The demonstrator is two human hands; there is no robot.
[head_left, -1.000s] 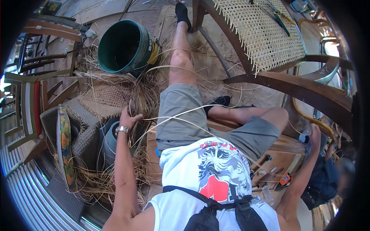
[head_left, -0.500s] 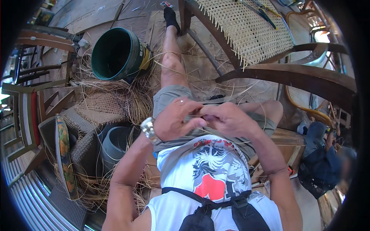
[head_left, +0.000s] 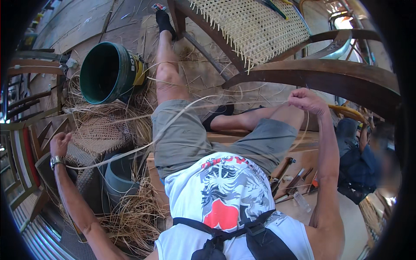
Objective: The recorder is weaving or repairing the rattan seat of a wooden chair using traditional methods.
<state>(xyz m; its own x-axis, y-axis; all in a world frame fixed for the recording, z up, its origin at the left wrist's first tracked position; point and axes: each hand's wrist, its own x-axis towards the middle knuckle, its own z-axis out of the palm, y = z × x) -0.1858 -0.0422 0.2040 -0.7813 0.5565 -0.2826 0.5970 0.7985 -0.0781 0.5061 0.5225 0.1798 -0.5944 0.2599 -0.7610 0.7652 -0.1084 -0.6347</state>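
My left hand [head_left: 60, 144] is closed out at the far left, above the woven scraps, a metal watch on its wrist. Over at the right, level with the chair's arm, my right hand [head_left: 307, 102] is closed in a pinch. A long, pale cane strand [head_left: 161, 132] stretches across my lap between the two hands, bowing and looping in the middle. One loose length hangs in a curve below my right hand. The wooden chair [head_left: 320, 76] stands ahead to the right, its woven cane panel [head_left: 260, 34] showing a fringe of loose ends along one edge.
A dark green bucket [head_left: 85, 73] lies tilted at the left, near a torn woven cane sheet [head_left: 104, 134]. Below are a grey bucket [head_left: 116, 184] and heaped cane strips [head_left: 134, 221]. Hand tools [head_left: 297, 180] lie by my right hip. Another person [head_left: 357, 160] is at the right.
My hands were together in front of my lap; they have swung wide apart, left hand to the far left, right hand outward to the right, with the cane strand drawn out between them.
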